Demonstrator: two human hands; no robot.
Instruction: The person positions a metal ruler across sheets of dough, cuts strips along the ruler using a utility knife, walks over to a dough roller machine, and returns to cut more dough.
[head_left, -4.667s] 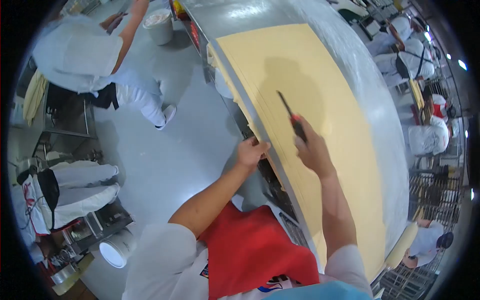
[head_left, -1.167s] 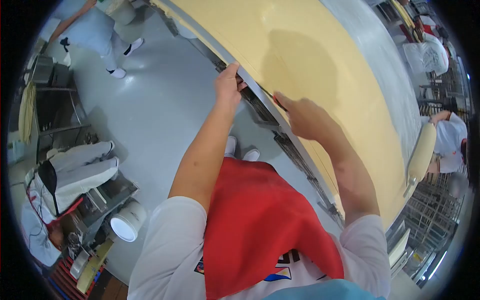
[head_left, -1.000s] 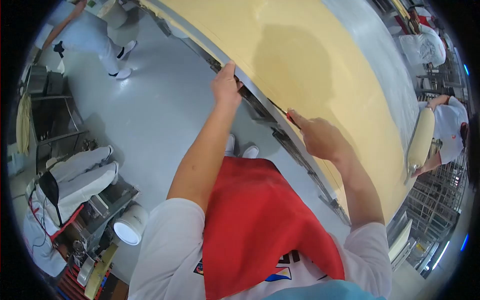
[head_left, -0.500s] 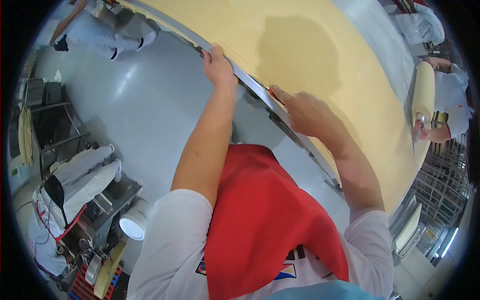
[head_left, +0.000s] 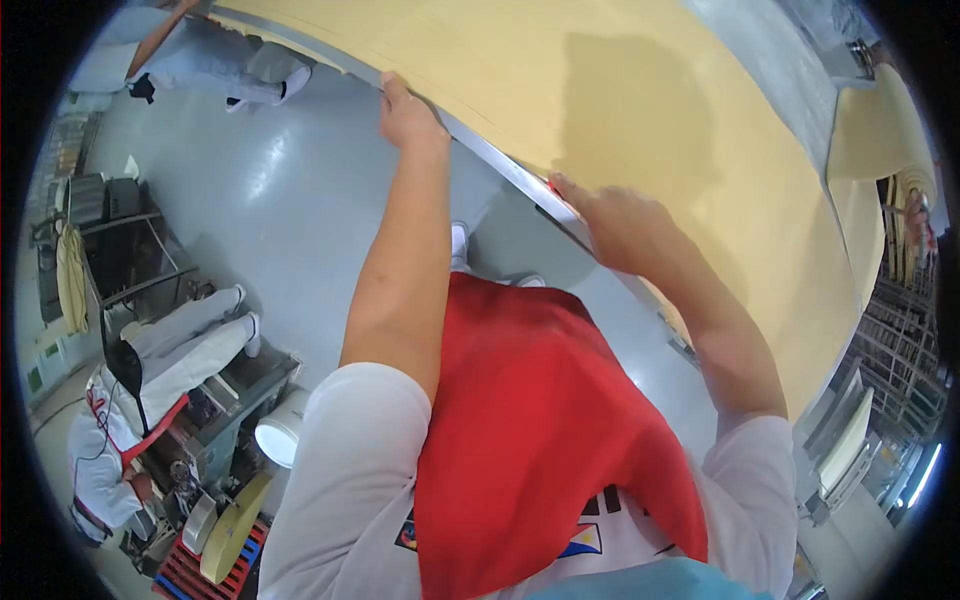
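Yellow sheet (head_left: 480, 60), flat on table (head_left: 507, 168), obscured knife (head_left: 555, 187)

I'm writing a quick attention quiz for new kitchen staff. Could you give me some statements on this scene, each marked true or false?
1. The left hand is at the metal edge. True.
2. The right hand is held well away from the yellow sheet. False: it is at the sheet's border, a bit of red tool showing by its fingertips.
3. A dark shadow falls on the yellow sheet. True.
4. The white bucket stands on the yellow sheet. False: the white bucket is across the floor, by a metal bench.
5. A red cloth covers the wearer's front. True.
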